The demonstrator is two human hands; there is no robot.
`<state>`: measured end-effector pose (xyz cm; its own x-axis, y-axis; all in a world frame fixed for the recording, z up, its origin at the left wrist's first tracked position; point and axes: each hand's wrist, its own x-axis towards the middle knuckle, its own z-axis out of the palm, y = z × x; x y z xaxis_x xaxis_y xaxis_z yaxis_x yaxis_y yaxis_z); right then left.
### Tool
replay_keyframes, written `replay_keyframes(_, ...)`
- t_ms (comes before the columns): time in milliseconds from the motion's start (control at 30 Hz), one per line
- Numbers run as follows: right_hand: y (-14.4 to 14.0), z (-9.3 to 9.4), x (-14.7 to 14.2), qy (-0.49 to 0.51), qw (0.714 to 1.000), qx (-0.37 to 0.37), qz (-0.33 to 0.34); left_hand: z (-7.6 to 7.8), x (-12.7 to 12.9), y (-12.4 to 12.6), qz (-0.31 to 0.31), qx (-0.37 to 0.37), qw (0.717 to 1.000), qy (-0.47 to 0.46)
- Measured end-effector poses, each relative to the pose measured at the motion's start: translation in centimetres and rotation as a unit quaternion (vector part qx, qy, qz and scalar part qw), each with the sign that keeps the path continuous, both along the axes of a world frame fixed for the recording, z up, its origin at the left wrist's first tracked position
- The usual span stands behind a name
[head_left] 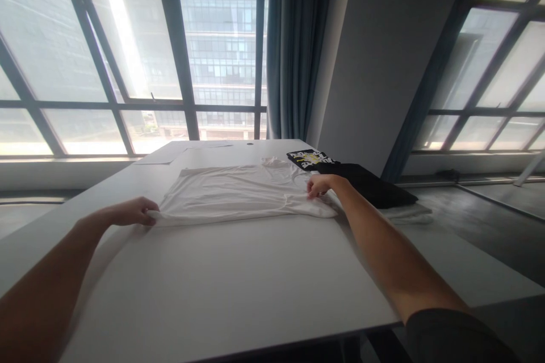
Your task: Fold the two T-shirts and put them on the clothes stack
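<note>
A white T-shirt (238, 193) lies spread flat on the white table (221, 283), collar toward the right. My left hand (135, 211) pinches the shirt's lower left corner at the hem. My right hand (320, 184) grips the fabric at the shirt's right side, near the sleeve and shoulder. Both arms reach forward over the tabletop.
A folded black garment with a yellow and white print (353, 178) lies at the table's right edge, on top of a folded white one (409, 214). Sheets of paper (170, 153) lie at the far side. Large windows and a blue curtain (293, 45) stand behind.
</note>
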<state>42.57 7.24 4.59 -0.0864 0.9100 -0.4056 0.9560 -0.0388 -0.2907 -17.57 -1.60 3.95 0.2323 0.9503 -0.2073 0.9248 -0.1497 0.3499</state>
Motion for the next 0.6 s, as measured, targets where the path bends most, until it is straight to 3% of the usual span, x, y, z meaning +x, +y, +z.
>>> replay_keyframes(67, 0.0, 0.0, -0.2, 0.023, 1.000, -0.005, 0.001, 0.1, -0.2, -0.1, -0.006, -0.007, 1.000, 0.005)
replay_keyframes(167, 0.1, -0.3, -0.8, -0.025, 1.000, -0.007, 0.003, 0.5, -0.4, -0.4, -0.011, -0.019, 1.000, -0.012)
replay_keyframes(300, -0.2, 0.2, -1.1, -0.068, 0.996, 0.036, 0.038, 1.4, -0.3, -1.1, -0.010, -0.004, 0.994, -0.105)
replay_keyframes(533, -2.6, 3.7, 1.8, 0.132, 0.990, -0.041, 0.027, 2.9, -0.1, -2.5, 0.003, -0.037, 0.982, -0.185)
replay_keyframes(600, -2.6, 4.5, 2.0, 0.152, 0.987, 0.007, 0.045, 2.9, -0.2, -2.2, 0.033, 0.012, 0.984, -0.176)
